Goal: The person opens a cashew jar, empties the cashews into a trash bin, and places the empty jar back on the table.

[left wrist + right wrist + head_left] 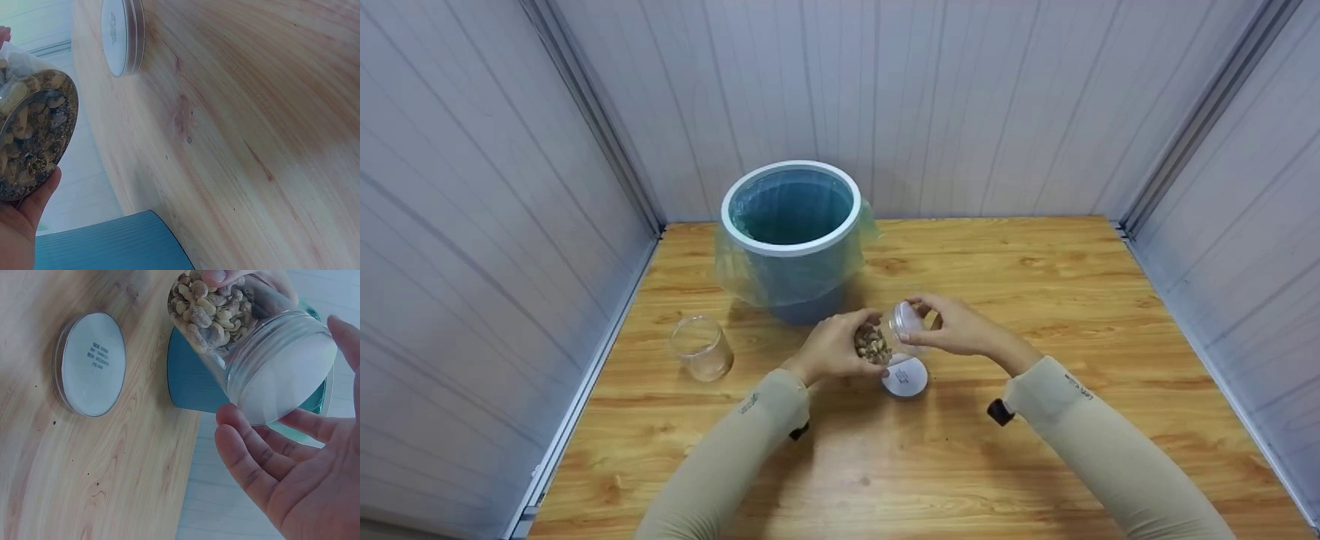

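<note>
Pale panelled walls (877, 97) close in on three sides, and a wood-grain table (1035, 285) fills the floor of the stage. Head view first, the clock centred on the jar (891, 337): here it is, tipped above the table between two hands. The left hand (832, 346) wraps the body from nine o'clock, bracing it, I'd say, so the mouth faces the other side. In comes the right hand (956, 328) at three o'clock, fingers curled about that mouth. Just below, near six, the lid (905, 377) lies flat, print up, handy and out of the way. At eleven stands the bin (791, 249), its bag (742, 274) folded over the rim, likely to keep it from slipping in. The glass (705, 356) waits at nine, well apart.

Over to the left wrist, clock on the picture's centre! The jar's base shows at nine, brown pieces (34, 138) pressed against it; the left hand grips its edge at eight. Lid at eleven, bin at seven.

Now the right wrist, same clock: the jar leans in from one o'clock, a white cover (287, 379) across its mouth. Right-hand fingertips pinch the rim from opposite sides, perhaps for an even hold. Are the pieces nuts? Can't tell. Lid at ten, bin behind the jar.
</note>
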A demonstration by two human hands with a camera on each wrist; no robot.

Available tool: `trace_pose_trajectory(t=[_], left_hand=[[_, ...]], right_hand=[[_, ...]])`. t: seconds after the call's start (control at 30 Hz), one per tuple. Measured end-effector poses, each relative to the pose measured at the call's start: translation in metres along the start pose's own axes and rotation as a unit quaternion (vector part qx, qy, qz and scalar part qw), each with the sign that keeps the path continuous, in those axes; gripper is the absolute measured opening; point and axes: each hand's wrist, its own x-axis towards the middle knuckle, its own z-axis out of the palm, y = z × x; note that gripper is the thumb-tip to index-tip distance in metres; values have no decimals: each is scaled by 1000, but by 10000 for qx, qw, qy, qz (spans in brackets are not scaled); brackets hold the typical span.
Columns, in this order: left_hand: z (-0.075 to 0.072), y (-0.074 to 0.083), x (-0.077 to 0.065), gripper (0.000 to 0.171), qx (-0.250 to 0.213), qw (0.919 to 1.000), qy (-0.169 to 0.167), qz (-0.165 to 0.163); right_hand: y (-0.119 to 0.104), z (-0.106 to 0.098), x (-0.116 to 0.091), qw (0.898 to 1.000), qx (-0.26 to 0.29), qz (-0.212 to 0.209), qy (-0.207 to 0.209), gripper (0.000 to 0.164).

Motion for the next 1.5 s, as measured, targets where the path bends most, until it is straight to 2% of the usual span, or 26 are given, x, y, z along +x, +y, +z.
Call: trace_pose_trajectory(t=[0.17,0.4,0.5,0.97,1.2,1.5], left_hand=[[1,0,0,89,79,9999,23,84],[1,-1,0,89,66,9999,39,112],[1,-2,0,89,72,9999,71,116],[1,-1,0,88,-23,9999,70,80],[3,-1,1,90,-59,9997,91,224],[3,-2,1,90,-56,9998,73,170]], right_hand=[[-1,-2,-2,9997,36,-226,-53,80],[0,0,-2,9963,84,-860,16,83],[0,1,-1,9951,109,-986,57,82],[3,-1,-3,9929,66,-1179,108,80],[5,-2,-5,9928,74,-1182,166,83],[4,-4,-6,9935,41,-1128,113,83]])
